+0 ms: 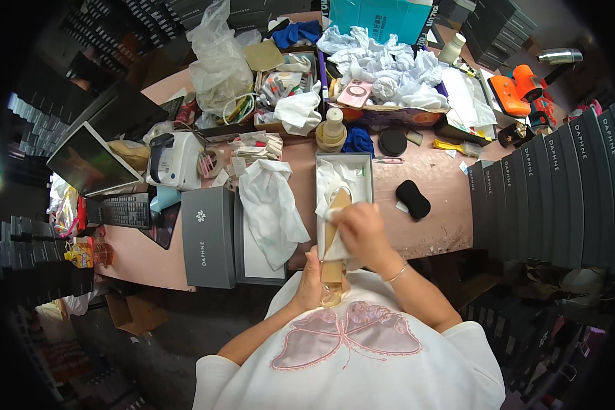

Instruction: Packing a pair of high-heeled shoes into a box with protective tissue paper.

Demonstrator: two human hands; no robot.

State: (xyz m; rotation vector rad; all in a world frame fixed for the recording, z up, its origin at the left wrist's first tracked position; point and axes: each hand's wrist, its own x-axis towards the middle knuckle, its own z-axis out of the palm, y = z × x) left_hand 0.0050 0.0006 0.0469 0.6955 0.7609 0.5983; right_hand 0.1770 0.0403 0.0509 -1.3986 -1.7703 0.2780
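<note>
A sandal-like shoe with a tan sole [332,272] is turned sole up in front of my body, over the near end of an open grey shoe box [372,179]. My left hand [310,281] grips its near end, where a shiny gold, see-through part shows. Above the sole, my right hand [362,229] is closed, and a small white wad [331,213] shows at its fingertips, against the sole. White tissue paper lies inside the box. To the left, white tissue [270,212] spills over a second open box [261,279], beside a grey lid [208,263].
A black oval pad [413,199] and a round black tin [392,142] lie on the right. Stacked grey boxes [526,205] line the right edge. Behind stand a cream bottle [333,126] and crumpled white paper [389,68]. A label printer [173,161], keyboard [124,210] and monitor [92,160] are left.
</note>
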